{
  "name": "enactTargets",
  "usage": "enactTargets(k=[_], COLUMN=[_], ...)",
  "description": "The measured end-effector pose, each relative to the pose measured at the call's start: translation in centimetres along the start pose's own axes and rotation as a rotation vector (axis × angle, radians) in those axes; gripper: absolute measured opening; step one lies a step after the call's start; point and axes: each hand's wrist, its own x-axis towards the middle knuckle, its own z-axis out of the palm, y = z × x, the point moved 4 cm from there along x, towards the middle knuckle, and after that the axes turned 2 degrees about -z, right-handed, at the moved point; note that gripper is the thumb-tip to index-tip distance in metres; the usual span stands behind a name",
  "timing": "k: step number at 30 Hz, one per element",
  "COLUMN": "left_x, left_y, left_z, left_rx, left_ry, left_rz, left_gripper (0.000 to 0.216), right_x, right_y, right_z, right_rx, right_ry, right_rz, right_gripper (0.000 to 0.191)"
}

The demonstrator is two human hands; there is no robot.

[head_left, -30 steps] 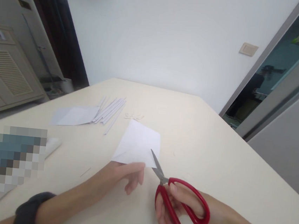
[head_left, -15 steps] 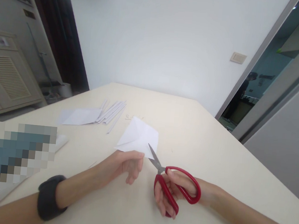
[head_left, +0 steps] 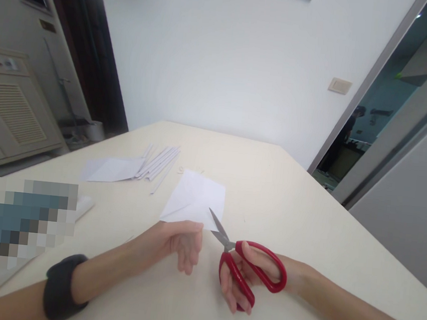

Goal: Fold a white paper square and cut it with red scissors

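Note:
My right hand [head_left: 242,278] grips red-handled scissors [head_left: 250,274], fingers through the loops, blades slightly apart and pointing up-left at the near edge of a folded white paper [head_left: 196,198]. My left hand [head_left: 181,242] pinches that paper's near edge between thumb and fingers. The paper is held tilted just above the cream table [head_left: 305,224]. A dark band [head_left: 60,286] sits on my left wrist.
Further back on the left lie several thin white paper strips [head_left: 158,162] and another white sheet [head_left: 112,169]. A few tiny paper scraps [head_left: 182,169] lie beyond the held paper. A blurred-out patch [head_left: 14,231] covers the near left. An open doorway [head_left: 355,138] is at the right.
Both hands and the paper have shifted a little towards the table's middle, and the view tilted up. The grip on paper and scissors is the same.

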Motion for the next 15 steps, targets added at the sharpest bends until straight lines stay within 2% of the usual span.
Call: enactTargets(k=[4, 9, 15], left_x=[0.0, -0.1, -0.4], left_y=[-0.2, -0.3, -0.5], left_z=[0.1, 0.1, -0.2], left_rx=[-0.007, -0.026, -0.042], left_ry=[0.0, 0.002, -0.037], left_rz=[-0.024, -0.04, -0.086], left_gripper=[0.038, 0.041, 0.042], right_x=[0.2, 0.3, 0.1], right_y=[0.5, 1.1, 0.9], right_z=[-0.2, 0.1, 0.3], right_rx=[0.001, 0.017, -0.032], right_ry=[-0.009, 0.073, 0.136], right_rz=[0.003, -0.018, 0.07], right_gripper=[0.082, 0.091, 0.091])
